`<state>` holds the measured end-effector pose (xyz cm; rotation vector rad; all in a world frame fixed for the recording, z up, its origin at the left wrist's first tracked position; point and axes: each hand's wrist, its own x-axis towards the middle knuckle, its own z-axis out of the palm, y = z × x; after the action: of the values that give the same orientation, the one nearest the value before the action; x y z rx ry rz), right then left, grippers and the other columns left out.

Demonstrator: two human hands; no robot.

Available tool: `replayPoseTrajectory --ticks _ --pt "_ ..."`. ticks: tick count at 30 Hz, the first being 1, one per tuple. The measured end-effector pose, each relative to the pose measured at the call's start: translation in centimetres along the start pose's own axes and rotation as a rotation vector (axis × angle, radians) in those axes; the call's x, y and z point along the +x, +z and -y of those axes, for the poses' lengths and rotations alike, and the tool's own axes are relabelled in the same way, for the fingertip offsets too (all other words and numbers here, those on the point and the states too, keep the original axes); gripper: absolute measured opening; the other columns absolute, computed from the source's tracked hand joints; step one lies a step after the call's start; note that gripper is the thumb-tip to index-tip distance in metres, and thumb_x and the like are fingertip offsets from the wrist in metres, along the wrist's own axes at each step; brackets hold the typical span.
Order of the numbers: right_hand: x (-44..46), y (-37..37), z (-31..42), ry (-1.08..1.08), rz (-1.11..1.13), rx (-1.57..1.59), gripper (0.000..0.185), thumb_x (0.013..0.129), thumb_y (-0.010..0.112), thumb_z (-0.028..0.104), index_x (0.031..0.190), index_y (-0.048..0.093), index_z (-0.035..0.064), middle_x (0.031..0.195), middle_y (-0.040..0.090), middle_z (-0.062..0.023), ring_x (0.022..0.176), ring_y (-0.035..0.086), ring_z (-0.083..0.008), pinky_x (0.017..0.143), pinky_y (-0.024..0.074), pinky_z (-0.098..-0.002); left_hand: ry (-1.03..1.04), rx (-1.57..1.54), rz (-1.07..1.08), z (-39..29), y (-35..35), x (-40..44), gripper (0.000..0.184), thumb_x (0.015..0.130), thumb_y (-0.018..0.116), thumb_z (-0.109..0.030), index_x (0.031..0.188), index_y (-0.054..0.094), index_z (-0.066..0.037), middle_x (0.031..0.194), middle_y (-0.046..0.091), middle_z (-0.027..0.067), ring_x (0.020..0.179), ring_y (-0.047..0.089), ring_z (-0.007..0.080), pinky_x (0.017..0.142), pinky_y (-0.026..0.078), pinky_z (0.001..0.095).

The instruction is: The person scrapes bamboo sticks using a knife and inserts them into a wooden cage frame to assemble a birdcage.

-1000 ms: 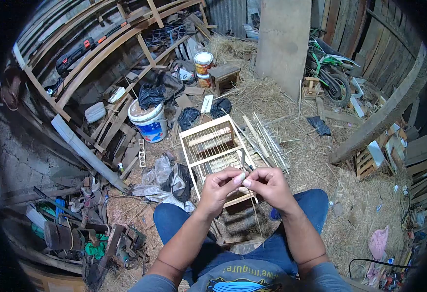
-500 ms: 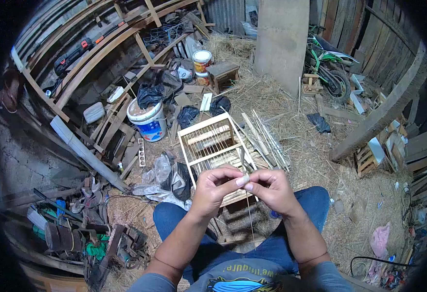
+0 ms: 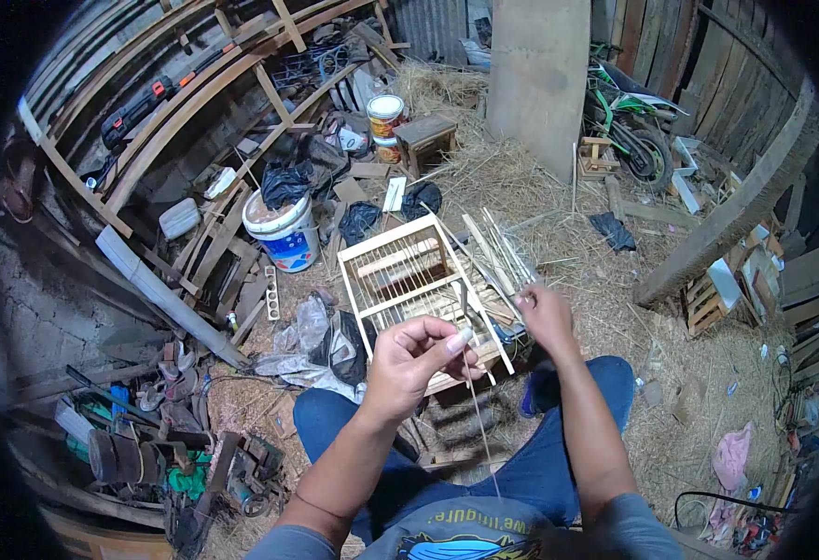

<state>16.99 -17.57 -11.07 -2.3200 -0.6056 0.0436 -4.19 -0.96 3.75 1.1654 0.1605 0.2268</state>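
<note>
My left hand (image 3: 414, 366) is closed in a pinch on a thin strip (image 3: 481, 425), which trails down toward my lap. A small pale piece shows at the fingertips, too small to name. Below and beyond this hand lies a light wooden frame (image 3: 400, 306) with a row of thin rods across it. My right hand (image 3: 548, 322) is to the right of the frame, close to a bundle of thin wooden sticks (image 3: 498, 254). Its fingers are curled together, and what they hold, if anything, is hidden.
A white bucket (image 3: 282, 233) with a black bag on top stands left of the frame. Crumpled plastic (image 3: 312, 345) lies nearer. A wooden stool (image 3: 426, 140) and stacked tubs (image 3: 385, 119) are behind. At right, a slanted post (image 3: 731, 201) rises near a wooden crate (image 3: 713, 303).
My right hand has left the left hand and moved right, to the stick bundle. My left hand stays nearly in place with the thin strip. The frame has shifted slightly.
</note>
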Motion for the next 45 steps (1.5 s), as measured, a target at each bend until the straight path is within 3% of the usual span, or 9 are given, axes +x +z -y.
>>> replayPoseTrajectory --ticks 3,7,19,23,25,29,34,41,45 --pt "-0.5 5.3 -4.0 -0.127 0.106 -0.189 0.022 0.081 0.074 0.017 0.097 0.070 0.0029 0.096 0.071 -0.0194 0.091 0.067 -0.0429 0.085 0.0538 -0.0502 -0.011 -0.005 -0.026 -0.3 0.5 -0.2 0.012 0.097 0.067 -0.008 0.103 0.065 0.003 0.086 0.073 0.0143 0.074 0.075 0.0245 0.066 0.062 0.0339" --pt "-0.6 8.1 -4.9 -0.255 0.185 -0.328 0.025 0.082 0.074 0.019 0.102 0.069 0.0042 0.100 0.071 -0.0177 0.099 0.067 -0.0385 0.086 0.0549 -0.0487 -0.009 -0.001 -0.051 -0.2 0.3 -0.3 0.011 0.095 0.068 -0.004 0.104 0.066 0.002 0.085 0.072 0.0159 0.071 0.073 0.0256 0.063 0.062 0.0358" --pt "0.0 12.4 -7.1 -0.204 0.246 -0.446 0.034 0.085 0.076 0.033 0.102 0.067 0.0047 0.102 0.069 -0.0158 0.096 0.069 -0.0351 0.080 0.0569 -0.0464 0.056 -0.059 -0.012 -0.3 0.1 -0.1 0.019 0.095 0.067 -0.003 0.113 0.066 0.005 0.086 0.072 0.0156 0.070 0.072 0.0226 0.063 0.061 0.0329" --pt "-0.1 12.4 -6.7 -0.219 0.220 -0.466 0.024 0.087 0.068 0.027 0.103 0.068 0.0084 0.097 0.070 -0.0129 0.090 0.070 -0.0343 0.076 0.0575 -0.0479 0.065 -0.093 0.028 -0.1 -0.3 0.0 0.021 0.098 0.066 -0.005 0.116 0.066 0.005 0.089 0.073 0.0143 0.071 0.073 0.0201 0.064 0.060 0.0293" --pt "0.0 12.7 -6.6 -0.202 0.204 -0.439 0.037 0.086 0.075 0.037 0.103 0.066 0.0052 0.100 0.070 -0.0145 0.093 0.069 -0.0357 0.076 0.0581 -0.0453 0.057 -0.093 0.021 -0.2 -0.3 -0.1 0.022 0.098 0.066 -0.005 0.116 0.066 0.005 0.089 0.073 0.0141 0.071 0.072 0.0200 0.064 0.060 0.0294" --pt "0.1 13.5 -7.8 -0.260 0.233 -0.455 0.029 0.087 0.073 0.029 0.102 0.067 0.0050 0.098 0.070 -0.0151 0.090 0.071 -0.0370 0.077 0.0588 -0.0458 0.059 -0.101 0.022 -0.4 -0.3 -0.2 0.025 0.097 0.067 -0.005 0.119 0.066 0.005 0.089 0.073 0.0139 0.071 0.072 0.0196 0.064 0.060 0.0296" --pt "0.6 12.1 -6.7 -0.066 0.279 -0.388 0.018 0.082 0.066 0.012 0.097 0.070 0.0019 0.098 0.073 -0.0205 0.091 0.072 -0.0394 0.083 0.0587 -0.0467 0.041 -0.097 -0.013 -0.8 -0.1 -0.4 0.026 0.093 0.069 -0.003 0.118 0.066 0.006 0.088 0.072 0.0151 0.069 0.071 0.0210 0.063 0.060 0.0318" --pt "1.4 9.2 -6.8 0.050 0.321 -0.122 0.038 0.075 0.084 0.029 0.101 0.072 0.0043 0.096 0.074 -0.0199 0.092 0.072 -0.0380 0.082 0.0558 -0.0474 0.041 -0.110 -0.056 -0.7 0.1 -0.5 0.026 0.090 0.071 0.000 0.115 0.067 0.006 0.086 0.072 0.0166 0.067 0.071 0.0224 0.060 0.061 0.0333" --pt "2.2 8.5 -6.9 0.129 0.364 0.017 0.038 0.076 0.084 0.029 0.100 0.072 0.0023 0.090 0.073 -0.0194 0.086 0.071 -0.0393 0.080 0.0554 -0.0462 0.037 -0.101 -0.076 -0.7 0.2 -0.6 0.024 0.090 0.070 0.001 0.114 0.068 0.006 0.086 0.072 0.0174 0.067 0.071 0.0230 0.059 0.060 0.0330"
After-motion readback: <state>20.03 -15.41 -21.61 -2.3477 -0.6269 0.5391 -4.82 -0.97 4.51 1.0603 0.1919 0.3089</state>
